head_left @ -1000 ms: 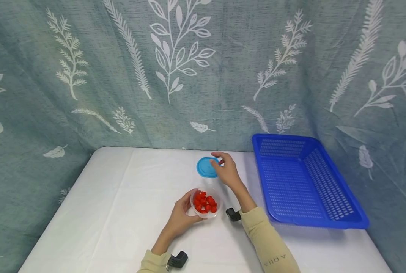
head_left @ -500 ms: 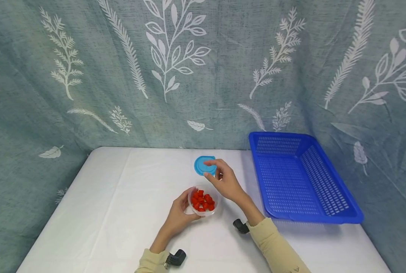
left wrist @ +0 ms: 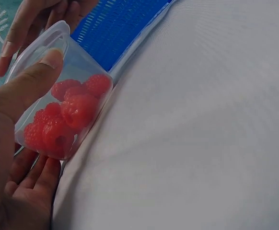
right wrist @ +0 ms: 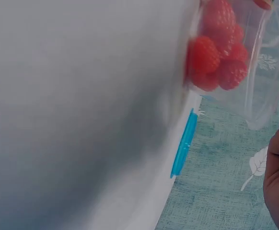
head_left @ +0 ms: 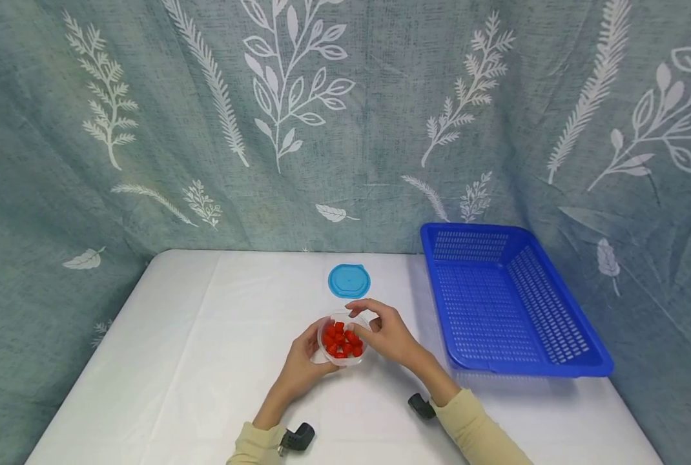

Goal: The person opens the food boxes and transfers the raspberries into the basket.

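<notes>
Near the middle of the white table (head_left: 217, 361), your left hand (head_left: 301, 368) grips one clear tub (left wrist: 84, 60), thumb against one wall and fingers against the opposite side. Inside it you have roughly ten red raspberries (left wrist: 79, 110), overlapping too much to count exactly. Your right hand (head_left: 391, 332) is at the tub's right rim, thumb and forefinger spread apart, holding nothing visible; whether it touches the rim, I cannot tell. One light-blue lid (head_left: 349, 281) lies flat just beyond the tub, and one blue basket (head_left: 485, 310) stands to your right.
</notes>
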`<state>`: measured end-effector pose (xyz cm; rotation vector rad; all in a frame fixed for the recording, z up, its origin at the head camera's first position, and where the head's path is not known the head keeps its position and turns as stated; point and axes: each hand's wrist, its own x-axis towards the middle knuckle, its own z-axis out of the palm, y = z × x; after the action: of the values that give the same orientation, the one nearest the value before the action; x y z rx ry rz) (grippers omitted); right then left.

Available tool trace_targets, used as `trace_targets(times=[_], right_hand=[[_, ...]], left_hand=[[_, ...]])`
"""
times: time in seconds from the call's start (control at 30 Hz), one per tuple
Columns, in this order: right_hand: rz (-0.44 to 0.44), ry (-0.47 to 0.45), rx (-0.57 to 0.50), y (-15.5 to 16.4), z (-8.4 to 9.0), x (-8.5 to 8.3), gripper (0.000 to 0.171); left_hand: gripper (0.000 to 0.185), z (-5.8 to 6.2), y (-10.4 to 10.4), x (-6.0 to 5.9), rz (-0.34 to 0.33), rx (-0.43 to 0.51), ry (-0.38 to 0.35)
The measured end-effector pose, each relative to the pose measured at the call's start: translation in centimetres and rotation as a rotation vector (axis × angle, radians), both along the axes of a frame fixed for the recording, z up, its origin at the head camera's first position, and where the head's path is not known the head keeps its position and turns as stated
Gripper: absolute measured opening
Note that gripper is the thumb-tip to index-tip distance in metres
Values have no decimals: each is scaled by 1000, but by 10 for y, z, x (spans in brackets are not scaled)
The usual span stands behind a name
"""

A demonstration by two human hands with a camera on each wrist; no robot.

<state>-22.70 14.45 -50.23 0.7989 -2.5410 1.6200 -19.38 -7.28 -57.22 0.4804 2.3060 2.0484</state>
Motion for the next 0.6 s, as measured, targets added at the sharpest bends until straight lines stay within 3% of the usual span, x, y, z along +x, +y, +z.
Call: trace_targets(times=[0.1,0.23,0.4,0.6], right_hand=[[12,-4,62,1,-2,4,38],[6,31,227,1,-2,8,38],[-28,60,448,-4,3,12,35],[-44,45,632,-11,14,10,30]], left_hand=[[87,0,-1,0,-4,-3,-2],[87,-1,-1,1,-7,-1,-2],[86,-1,-1,0,-2,-9,0],[86,-2,-1,-1,-3,-12,-4]])
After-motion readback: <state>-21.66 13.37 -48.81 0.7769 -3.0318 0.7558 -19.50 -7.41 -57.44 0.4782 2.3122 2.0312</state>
